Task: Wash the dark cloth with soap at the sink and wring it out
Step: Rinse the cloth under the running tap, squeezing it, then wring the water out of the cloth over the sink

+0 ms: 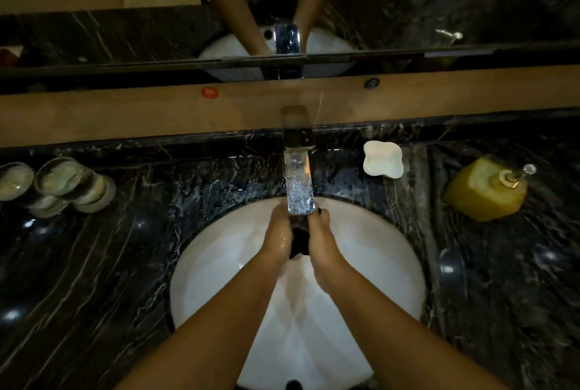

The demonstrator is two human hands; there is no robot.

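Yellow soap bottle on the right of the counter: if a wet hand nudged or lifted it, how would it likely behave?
The soap bottle looks squat and blocky, so a nudge would probably slide it rather than tip it. The counter near the sink is splashed, so it may skid easily. Its smooth sides could slip in wet fingers; the pump top seems its frailest part.

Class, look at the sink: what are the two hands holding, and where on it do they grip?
Both the left hand and right hand squeeze the bunched dark cloth from opposite sides, under the tap.
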